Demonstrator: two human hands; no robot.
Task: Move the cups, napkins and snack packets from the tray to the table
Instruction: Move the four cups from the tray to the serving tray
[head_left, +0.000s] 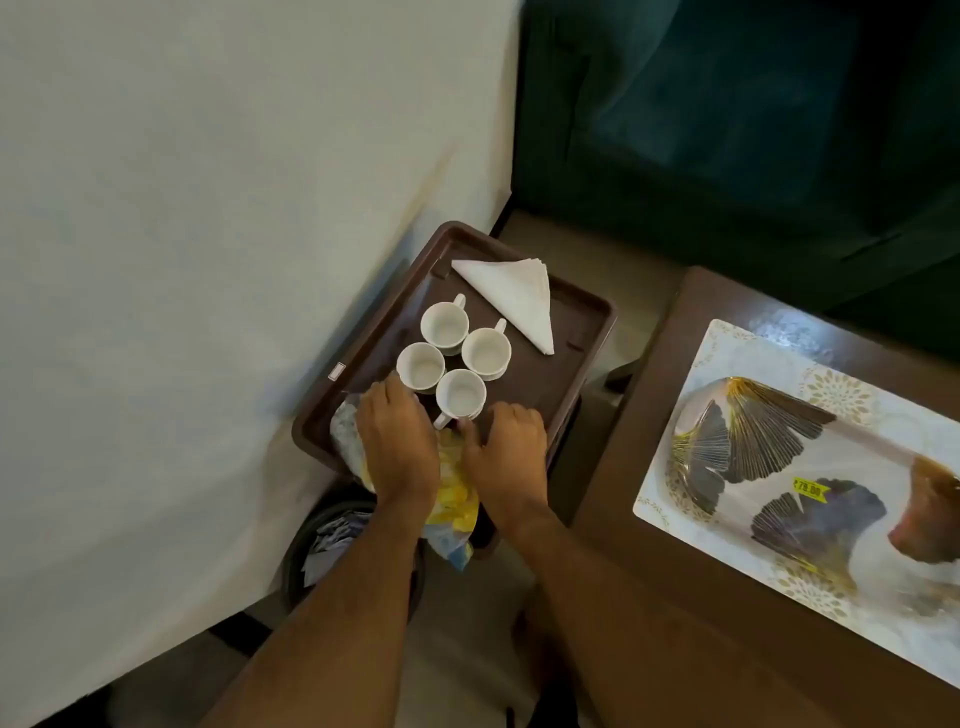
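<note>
Fingers (387, 395) press snack packets (454, 483); table's (649, 395) yellow sticker (810, 490) reads "79.00".

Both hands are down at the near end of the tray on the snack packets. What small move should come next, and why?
Probably close both hands on the snack packets and lift them toward the table. The left hand and right hand already rest on them at the near edge of the tray, while the four cups and napkins lie farther away, untouched.

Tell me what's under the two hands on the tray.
Snack packets, yellow and bluish, lie under the left hand and right hand at the brown tray's near edge. Their count and labels are covered.
</note>
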